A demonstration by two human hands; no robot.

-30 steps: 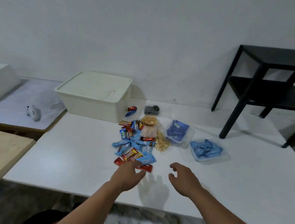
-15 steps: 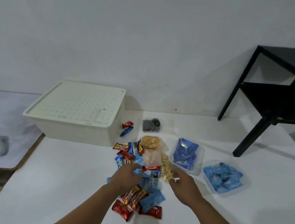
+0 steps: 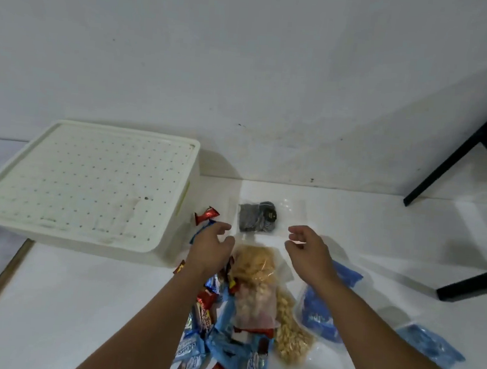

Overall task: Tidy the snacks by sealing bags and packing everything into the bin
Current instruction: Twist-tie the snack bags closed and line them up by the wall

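Observation:
A cream bin (image 3: pixel 171 237) with a dotted lid (image 3: pixel 85 183) stands at the left of the white table (image 3: pixel 67 301). A clear bag of dark cookies (image 3: pixel 257 217) lies near the wall. My left hand (image 3: pixel 211 247) and my right hand (image 3: pixel 308 252) hover just in front of it, one on each side, fingers loosely curled and holding nothing. Below them lie a clear bag of pale crackers (image 3: pixel 253 284), a bag of nuts (image 3: pixel 291 333) and a heap of red and blue wrapped candies (image 3: pixel 223 354). A red candy (image 3: pixel 206 214) sits by the bin.
Two clear bags of blue wrapped sweets (image 3: pixel 317 318) (image 3: pixel 430 346) lie at the right. A black table's legs (image 3: pixel 454 160) stand at the far right. A wall closes off the back of the table.
Both hands have moved forward over the candy heap toward the bag of dark cookies. The view has come closer to the table and tilted down.

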